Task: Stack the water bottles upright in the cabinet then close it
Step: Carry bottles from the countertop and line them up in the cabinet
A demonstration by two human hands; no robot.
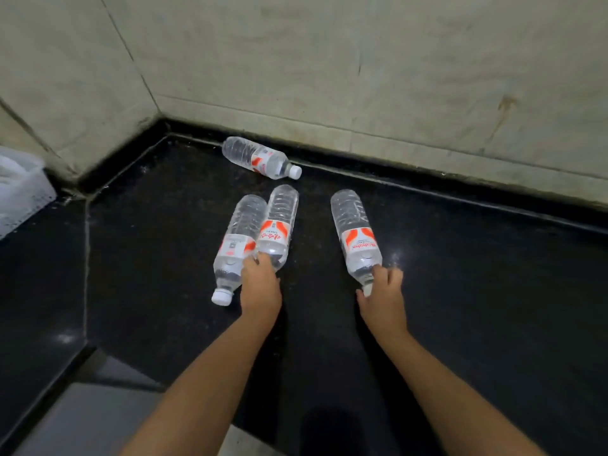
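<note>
The task looks barely begun: all four water bottles lie on their sides on the dark stone desk (460, 291), none stands upright, and no cabinet shows anywhere in view, so its door and its state cannot be told. The left hand (260, 286) reaches onto the neck end of the middle bottle (276, 225), its fingers curled over the shoulder of the bottle in a grip that seems to be just closing on it. That bottle lies touching the left bottle (235, 248), whose white cap points back toward the person and which no hand holds. The right hand (383, 297) wraps its fingers round the neck and cap of the right bottle (355, 235), which lies apart from the pair with its base pointing toward the wall. The far bottle (260, 158) lies alone near the corner, just beside the black strip at the foot of the tiled wall (362, 60), its cap pointing right. What is left, by my judgement, is nearly everything: lifting the bottles, carrying them to the cabinet, standing them up and closing it. At the left edge sits a pale plastic bag (19, 189), well apart from the bottles. Nothing lies between the hands and the bottles; the left bottle may roll when its neighbour is lifted.
</note>
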